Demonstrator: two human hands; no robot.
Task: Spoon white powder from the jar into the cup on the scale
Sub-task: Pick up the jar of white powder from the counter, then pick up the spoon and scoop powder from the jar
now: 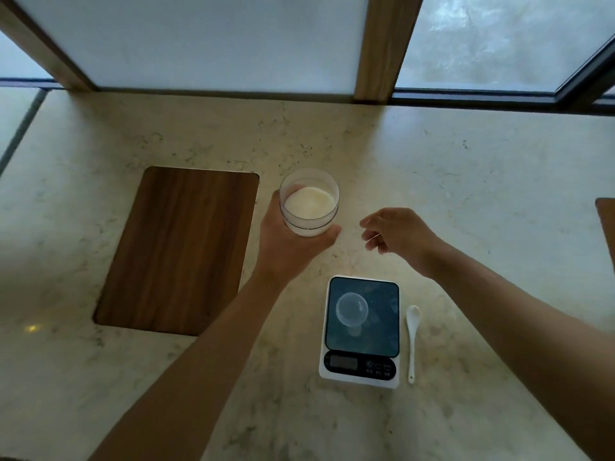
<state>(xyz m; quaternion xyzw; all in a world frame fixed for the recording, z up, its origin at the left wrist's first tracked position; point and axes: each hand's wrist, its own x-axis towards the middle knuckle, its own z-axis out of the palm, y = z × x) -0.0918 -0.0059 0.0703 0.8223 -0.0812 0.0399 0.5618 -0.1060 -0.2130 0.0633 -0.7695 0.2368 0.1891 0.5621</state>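
A clear open jar (309, 202) with white powder in its bottom stands on the marble counter, and my left hand (289, 241) is wrapped around its lower part. My right hand (396, 234) hovers just right of the jar, fingers loosely curled and apart, holding nothing. Nearer to me sits a white kitchen scale (361, 371) with a dark glass top; a small clear cup (351, 309) stands on it and looks empty. A white ceramic spoon (412, 337) lies on the counter right beside the scale, bowl pointing away from me.
A wooden board (176, 251) lies inset in the counter left of the jar. Another wooden piece (607, 224) shows at the right edge. Frosted window panes with wooden posts (382, 48) run along the back of the counter.
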